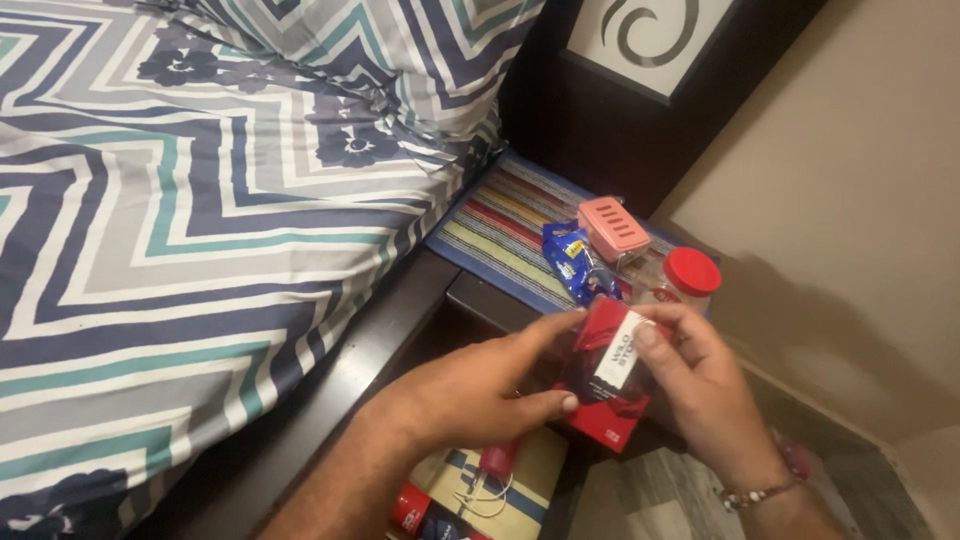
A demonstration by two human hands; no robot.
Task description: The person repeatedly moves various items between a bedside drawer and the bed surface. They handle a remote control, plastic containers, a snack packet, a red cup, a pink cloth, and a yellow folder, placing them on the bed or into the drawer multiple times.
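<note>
A red box (610, 375) with a white label sits between both my hands, held above the edge of a bedside table. My left hand (470, 390) grips its left side with thumb and fingers. The right side and top are pinched by my right hand (700, 385), which wears a bracelet at the wrist. Just behind the box lie a blue crinkled packet (572, 262), a pink lidded plastic box (612, 224) and a clear jar with a red lid (690, 272).
A striped mat (500, 235) covers the dark bedside table. The bed with a chevron-patterned sheet (180, 230) and pillow (400, 60) fills the left. A dark headboard (620, 110) and beige wall (860, 200) stand behind. Below my hands lies a bag (480, 490) with small items.
</note>
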